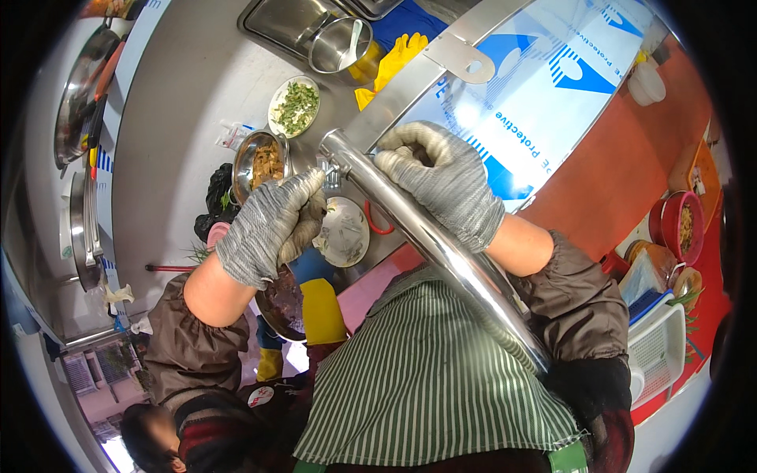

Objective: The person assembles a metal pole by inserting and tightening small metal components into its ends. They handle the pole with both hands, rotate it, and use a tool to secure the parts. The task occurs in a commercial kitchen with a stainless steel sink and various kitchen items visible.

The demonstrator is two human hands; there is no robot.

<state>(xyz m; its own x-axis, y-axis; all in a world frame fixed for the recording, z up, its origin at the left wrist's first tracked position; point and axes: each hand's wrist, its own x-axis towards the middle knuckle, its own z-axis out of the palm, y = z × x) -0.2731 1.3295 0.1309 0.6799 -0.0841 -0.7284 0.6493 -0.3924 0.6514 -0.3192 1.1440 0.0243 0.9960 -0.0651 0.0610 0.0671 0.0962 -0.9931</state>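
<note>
Polished steel tube (pixel 441 244), thick and round, running across the middle of the frame: long axis diagonal, upper end pointing to the upper left near a bowl of cooked food (pixel 264 162), lower end pointing to the lower right and vanishing behind the striped apron (pixel 426 378). Gripped near the top by the right hand (pixel 445 181) in a grey knit glove, fingers curled shut around it from above. Just left of centre, the left hand (pixel 268 229), also gloved, fingers bunched tight on a wad of pale cloth (pixel 311 225) held against the tube's upper end.

Likely trouble, judged from the look of things: slick metal under knit gloves, so a slide through the right-hand grip; upper end then swinging into the bowl, the plate of chopped greens (pixel 294 106) or the patterned plate (pixel 343 232) on the counter (pixel 181 102) close by. Cloth possibly slipping off the curved end. Whether the lower end rests on anything: cannot tell.
</note>
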